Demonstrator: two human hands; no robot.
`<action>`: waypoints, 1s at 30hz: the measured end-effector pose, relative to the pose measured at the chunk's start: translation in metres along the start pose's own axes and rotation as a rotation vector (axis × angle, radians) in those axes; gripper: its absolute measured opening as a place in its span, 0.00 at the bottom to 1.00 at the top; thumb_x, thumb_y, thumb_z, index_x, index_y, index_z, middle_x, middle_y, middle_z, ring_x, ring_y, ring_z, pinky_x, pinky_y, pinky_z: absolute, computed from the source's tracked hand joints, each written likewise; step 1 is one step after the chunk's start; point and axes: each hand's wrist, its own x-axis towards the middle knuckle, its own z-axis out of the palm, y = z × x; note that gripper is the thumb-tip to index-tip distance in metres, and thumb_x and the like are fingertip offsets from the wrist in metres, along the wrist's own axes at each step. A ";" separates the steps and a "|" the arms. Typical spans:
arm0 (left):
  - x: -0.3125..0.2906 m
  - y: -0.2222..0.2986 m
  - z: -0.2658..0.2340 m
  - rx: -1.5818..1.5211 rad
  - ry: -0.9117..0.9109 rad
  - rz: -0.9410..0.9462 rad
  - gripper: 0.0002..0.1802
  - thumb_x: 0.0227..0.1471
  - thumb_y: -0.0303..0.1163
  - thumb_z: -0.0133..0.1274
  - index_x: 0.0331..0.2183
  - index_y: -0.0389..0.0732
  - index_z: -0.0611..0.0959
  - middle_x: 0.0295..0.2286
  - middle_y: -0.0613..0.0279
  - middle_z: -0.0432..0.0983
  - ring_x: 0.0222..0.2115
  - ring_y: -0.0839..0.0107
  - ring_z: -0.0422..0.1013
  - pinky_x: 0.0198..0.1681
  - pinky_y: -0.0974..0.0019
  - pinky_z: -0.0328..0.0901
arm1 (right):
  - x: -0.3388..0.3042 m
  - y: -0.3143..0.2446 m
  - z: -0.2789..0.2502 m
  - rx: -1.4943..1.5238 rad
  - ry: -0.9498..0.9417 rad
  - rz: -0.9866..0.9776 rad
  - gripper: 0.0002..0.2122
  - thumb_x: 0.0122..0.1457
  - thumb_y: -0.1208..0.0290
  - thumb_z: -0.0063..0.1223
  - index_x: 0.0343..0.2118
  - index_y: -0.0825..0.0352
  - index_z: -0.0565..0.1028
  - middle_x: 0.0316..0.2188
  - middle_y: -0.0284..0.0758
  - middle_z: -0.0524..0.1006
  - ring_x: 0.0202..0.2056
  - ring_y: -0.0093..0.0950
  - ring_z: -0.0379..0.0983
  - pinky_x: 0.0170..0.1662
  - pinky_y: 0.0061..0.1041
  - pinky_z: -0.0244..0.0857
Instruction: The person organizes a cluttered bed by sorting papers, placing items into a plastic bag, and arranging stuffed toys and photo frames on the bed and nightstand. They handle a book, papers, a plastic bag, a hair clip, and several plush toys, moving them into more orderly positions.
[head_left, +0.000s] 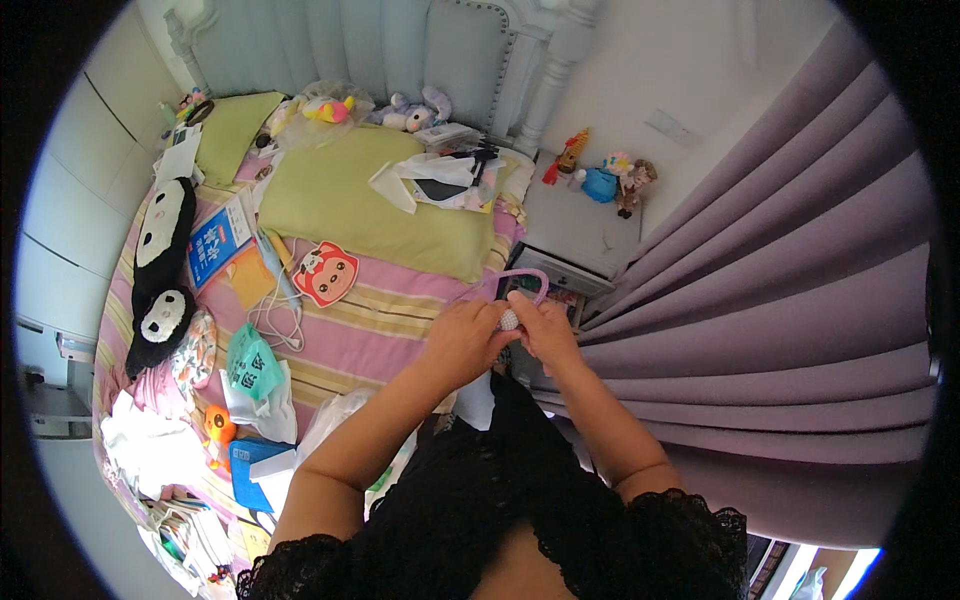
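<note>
Both hands meet over the bed's right edge, in front of my body. Between them is a pink band (pixel 541 283), bent into a loop that rises beyond the fingers; it looks like a headband. A small white beaded piece (pixel 508 320) shows between the fingertips, and I cannot tell whether it is fixed to the band. My left hand (pixel 465 335) is closed around the left side of these. My right hand (pixel 546 332) pinches from the right, thumb and fingers close to the beads. Parts of the band are hidden behind the hands.
A striped bed (pixel 390 325) holds green pillows, books, plush toys, bags and a red cartoon-face piece (pixel 326 274). Beyond my hands stands a grey nightstand (pixel 570 235) with small figures on top. A purple curtain (pixel 760 300) hangs at the right.
</note>
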 end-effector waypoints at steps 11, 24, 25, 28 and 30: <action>-0.024 -0.044 0.045 0.159 -0.091 -0.167 0.19 0.41 0.36 0.57 0.37 0.39 0.75 0.25 0.56 0.72 0.29 0.57 0.68 0.50 0.47 0.53 | 0.042 0.045 -0.008 0.009 -0.219 0.343 0.21 0.50 0.50 0.53 0.25 0.69 0.73 0.21 0.32 0.73 0.19 0.19 0.66 0.21 0.19 0.62; 0.020 -0.115 0.186 -0.431 -0.291 -0.941 0.20 0.45 0.39 0.54 0.39 0.37 0.76 0.21 0.54 0.74 0.22 0.65 0.70 0.24 0.66 0.63 | 0.309 0.301 -0.190 -0.789 0.098 0.304 0.22 0.53 0.55 0.48 0.43 0.69 0.70 0.42 0.40 0.71 0.39 0.35 0.69 0.41 0.33 0.64; 0.020 -0.121 0.202 -0.495 -0.275 -0.968 0.20 0.45 0.40 0.54 0.39 0.37 0.76 0.21 0.55 0.74 0.22 0.65 0.71 0.24 0.66 0.63 | 0.320 0.322 -0.206 -0.937 0.321 0.243 0.21 0.53 0.58 0.49 0.44 0.69 0.69 0.44 0.43 0.70 0.44 0.38 0.68 0.45 0.35 0.63; 0.035 -0.140 0.235 -0.386 -0.374 -0.898 0.19 0.44 0.39 0.53 0.39 0.39 0.76 0.24 0.55 0.75 0.25 0.61 0.72 0.36 0.61 0.63 | 0.356 0.319 -0.243 -0.945 0.206 0.382 0.20 0.53 0.59 0.49 0.44 0.70 0.69 0.44 0.44 0.69 0.45 0.40 0.66 0.48 0.34 0.62; 0.057 -0.144 0.247 -0.167 -0.554 -0.791 0.17 0.44 0.37 0.53 0.39 0.43 0.76 0.28 0.56 0.76 0.32 0.58 0.71 0.48 0.50 0.54 | 0.376 0.316 -0.263 -0.892 -0.030 0.538 0.22 0.52 0.55 0.51 0.43 0.69 0.70 0.41 0.43 0.71 0.42 0.39 0.68 0.47 0.37 0.62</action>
